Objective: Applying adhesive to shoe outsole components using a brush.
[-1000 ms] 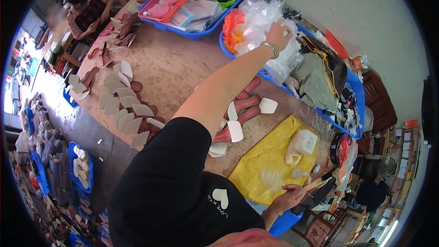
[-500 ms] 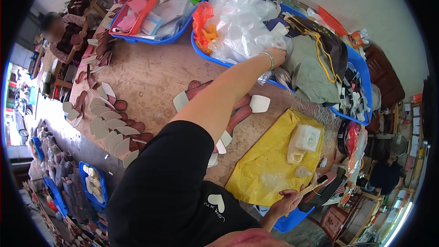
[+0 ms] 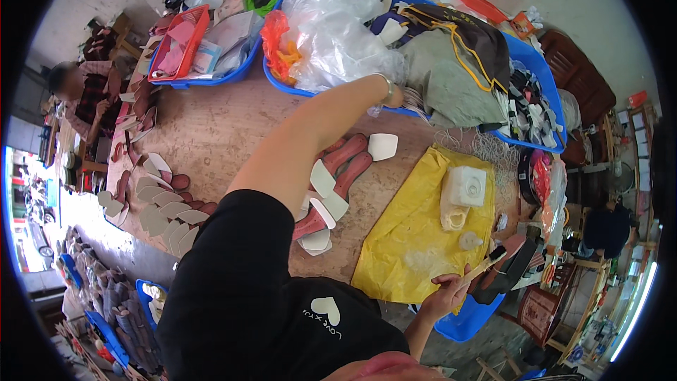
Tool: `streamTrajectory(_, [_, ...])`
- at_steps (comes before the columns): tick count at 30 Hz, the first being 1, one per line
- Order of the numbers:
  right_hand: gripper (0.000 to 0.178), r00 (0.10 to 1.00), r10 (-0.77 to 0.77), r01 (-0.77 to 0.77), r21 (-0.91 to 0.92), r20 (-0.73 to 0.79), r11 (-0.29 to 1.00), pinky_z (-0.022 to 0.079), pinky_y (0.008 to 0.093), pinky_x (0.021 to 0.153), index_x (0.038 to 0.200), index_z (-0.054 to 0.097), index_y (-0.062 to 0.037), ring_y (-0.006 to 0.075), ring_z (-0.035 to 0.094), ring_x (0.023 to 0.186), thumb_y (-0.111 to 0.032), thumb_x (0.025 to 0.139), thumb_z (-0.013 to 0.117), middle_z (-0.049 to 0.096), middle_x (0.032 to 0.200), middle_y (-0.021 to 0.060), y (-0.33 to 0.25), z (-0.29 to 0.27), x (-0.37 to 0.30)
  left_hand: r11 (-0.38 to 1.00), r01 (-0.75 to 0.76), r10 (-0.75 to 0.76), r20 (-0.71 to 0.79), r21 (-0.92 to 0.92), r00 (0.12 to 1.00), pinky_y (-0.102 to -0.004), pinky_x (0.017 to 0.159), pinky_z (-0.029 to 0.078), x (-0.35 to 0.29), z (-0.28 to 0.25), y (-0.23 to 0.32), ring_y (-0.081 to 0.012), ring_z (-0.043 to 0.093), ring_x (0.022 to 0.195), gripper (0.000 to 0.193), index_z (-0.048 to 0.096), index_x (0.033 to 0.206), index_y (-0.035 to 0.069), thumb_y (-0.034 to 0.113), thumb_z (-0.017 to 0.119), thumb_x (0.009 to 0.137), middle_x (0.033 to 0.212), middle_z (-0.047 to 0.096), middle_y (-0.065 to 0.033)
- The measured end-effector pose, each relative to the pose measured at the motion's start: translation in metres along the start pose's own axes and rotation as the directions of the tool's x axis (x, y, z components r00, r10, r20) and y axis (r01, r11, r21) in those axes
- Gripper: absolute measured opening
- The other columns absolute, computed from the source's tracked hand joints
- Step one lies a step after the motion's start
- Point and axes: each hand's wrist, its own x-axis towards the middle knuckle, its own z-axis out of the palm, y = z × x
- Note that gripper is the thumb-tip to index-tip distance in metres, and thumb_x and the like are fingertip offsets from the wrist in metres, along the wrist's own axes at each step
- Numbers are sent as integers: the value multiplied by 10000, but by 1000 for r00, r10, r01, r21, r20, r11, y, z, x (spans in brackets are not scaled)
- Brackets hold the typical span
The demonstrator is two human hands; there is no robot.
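Note:
My left hand [image 3: 395, 96] reaches to the near rim of a large blue bin [image 3: 338, 93], beside a bundle of thin pale strips [image 3: 415, 101]. Its fingers are hidden, so what they hold cannot be seen. Crumpled clear plastic bags [image 3: 335, 35] and a grey-green cloth [image 3: 448, 74] fill the bin around it. Low on the right, my right hand [image 3: 446, 293] grips a brush [image 3: 486, 262] by its pale wooden handle, dark bristles up. Beyond that hand lie a small translucent bottle [image 3: 470, 240] and a white block-shaped container [image 3: 467, 187] on a yellow sheet [image 3: 395, 240].
Reddish-brown shoe insoles [image 3: 350, 173] with pale flaps lie mid-table under my left arm. Another overlapping row of pale pieces [image 3: 169, 212] stretches along the left edge. A red basket [image 3: 185, 46] sits in a second bin. Tangled string [image 3: 486, 148] lies right; a person [image 3: 92, 102] sits far left.
My left hand has come nearer the bin's near rim, down beside the strips. My right hand still holds the brush. The whole view has shifted, uncovering more of the insoles under my arm.

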Motion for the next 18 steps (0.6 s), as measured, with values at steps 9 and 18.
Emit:
streamTrajectory(9, [425, 997, 11, -13, -30, -74, 999, 407, 211, 561, 1349, 354, 44, 87, 460, 557, -202, 1004, 382, 490, 637, 29, 2, -23, -15, 715, 692, -492, -627, 105, 604, -416, 871, 484, 30, 67, 116, -319, 583, 1042, 271, 664, 1032, 55, 161, 561, 804, 1188, 561, -189])
streamTrajectory(18, [332, 998, -55, 55, -12, -16, 998, 414, 221, 638, 1180, 441, 109, 86, 462, 561, -151, 982, 386, 501, 624, 43, -6, -22, -17, 86, -786, -400, -744, -613, 536, -279, 837, 470, -69, 82, 171, -167, 595, 990, 482, 490, 1293, 51, 232, 638, 871, 1165, 579, -82])
